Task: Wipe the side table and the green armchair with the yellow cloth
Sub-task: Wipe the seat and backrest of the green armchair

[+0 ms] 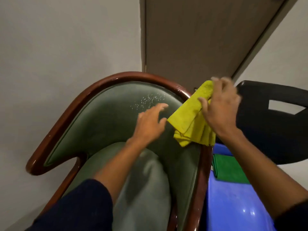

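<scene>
Head view, looking down into armchair (103, 117): green upholstery, glossy brown wood frame (55, 127). Seat cushion (143, 189) near, centre. Patch of small white droplets (148, 100) on backrest, far centre-right.

Right hand (220, 105): grip clamped on cloth (191, 119), thumb pressed into fabric, fingers curled over top fold. Cloth yellow, bunched, hanging over right rim of chair w/ lower folds draped toward near side. Fingertips blurred.

Left hand (150, 122): grip apart, fingers spread, empty, over backrest just left of cloth; contact w/ upholstery cannot be told. Dark sleeve (80, 205) on left forearm, near.

Right of chair: blue plastic surface (233, 205) w/ folded green cloth (228, 169) on it. Black chair back (270, 127) far right. Brown door (200, 39) beyond, grey wall (66, 39) left.
</scene>
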